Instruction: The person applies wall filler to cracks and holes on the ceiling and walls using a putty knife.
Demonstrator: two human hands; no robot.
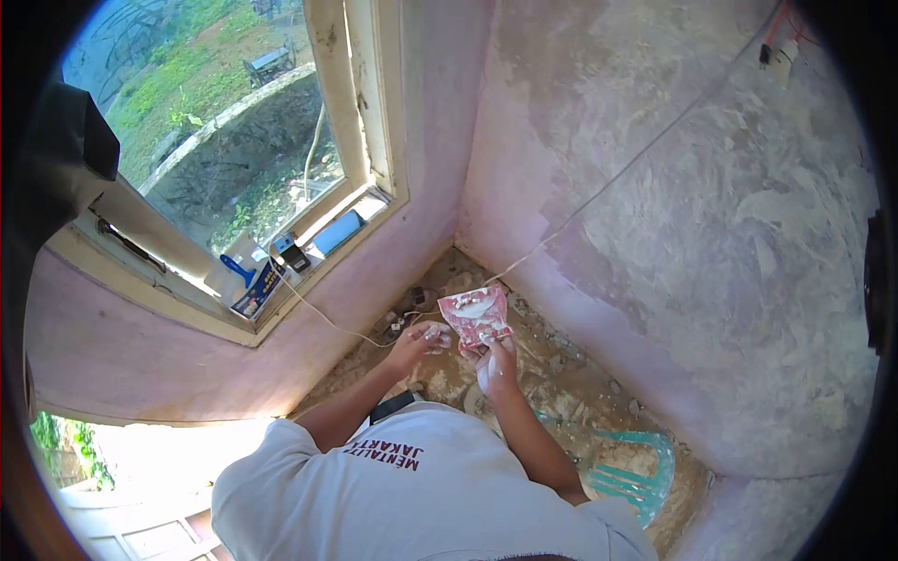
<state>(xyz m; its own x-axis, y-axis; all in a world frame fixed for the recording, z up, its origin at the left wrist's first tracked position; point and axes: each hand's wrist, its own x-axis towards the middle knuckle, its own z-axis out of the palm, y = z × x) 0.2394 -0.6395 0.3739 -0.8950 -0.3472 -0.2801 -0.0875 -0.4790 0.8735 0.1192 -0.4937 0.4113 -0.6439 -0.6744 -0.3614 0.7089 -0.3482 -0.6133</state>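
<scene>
A red and white plastic packet (475, 313), smeared with white powder or paste, is held up in front of the body. My right hand (496, 363) grips its lower edge, with white residue on the fingers. Just left of the packet is my left hand (427, 342), its fingers bent together and coated in white. Whether anything small is between those fingers is too small to tell. The left hand and the packet are apart.
On the window sill lie a blue-handled brush (238, 270), a dark box (257, 292), a black device (291, 253) and a blue item (338, 232). A green plastic chair (636, 472) stands lower right. A cable (613, 180) crosses the patchy wall. The floor is dirty.
</scene>
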